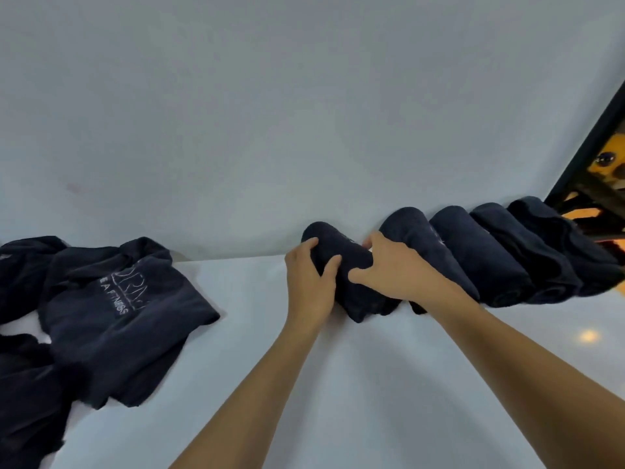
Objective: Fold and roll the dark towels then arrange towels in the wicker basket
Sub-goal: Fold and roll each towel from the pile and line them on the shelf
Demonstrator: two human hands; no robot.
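A plain pale wall point(304, 96) backs a glossy white table point(372, 384); at right, perhaps a dark-framed picture point(602, 177).

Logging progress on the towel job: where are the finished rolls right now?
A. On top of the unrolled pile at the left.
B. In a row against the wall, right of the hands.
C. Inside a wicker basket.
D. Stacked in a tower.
B: the finished rolls lie side by side against the wall, while the left hand and right hand grip one more rolled towel at the row's left end.
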